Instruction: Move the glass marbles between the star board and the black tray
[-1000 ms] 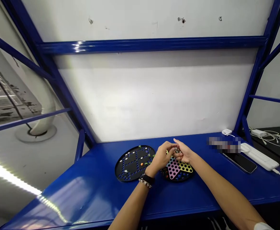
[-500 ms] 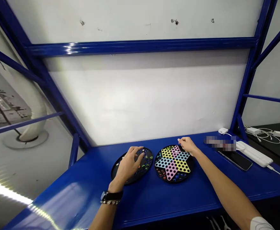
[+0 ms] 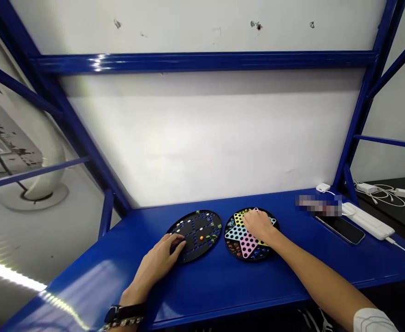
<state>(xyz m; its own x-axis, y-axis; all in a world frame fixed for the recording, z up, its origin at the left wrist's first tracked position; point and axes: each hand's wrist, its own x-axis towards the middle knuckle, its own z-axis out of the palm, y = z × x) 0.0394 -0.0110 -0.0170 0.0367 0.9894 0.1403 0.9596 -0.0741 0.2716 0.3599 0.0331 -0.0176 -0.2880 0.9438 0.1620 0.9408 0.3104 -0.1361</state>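
My left hand [image 3: 157, 263] lies palm down on the blue table [image 3: 223, 281], its fingers stretched out and touching the near-left rim of a round black board [image 3: 197, 229] with holes and a few coloured marbles. My right hand [image 3: 259, 225] rests palm down on the middle of a second round board [image 3: 247, 244], which has a star of coloured triangles. Its fingers point left and cover part of the star. Nothing shows in either hand. A dark watch and a bead bracelet sit on my left wrist.
A dark phone [image 3: 342, 229] and a white power strip [image 3: 368, 222] lie at the right of the table, with a white charger [image 3: 323, 188] behind them. Cables and adapters [image 3: 378, 190] lie on a black surface further right. Blue frame posts [image 3: 356, 124] rise at both back corners.
One second ago both hands met above the star board. My left hand then swung over the black board and has drawn back to its near rim. My right hand moved from the star board's far edge onto its middle.
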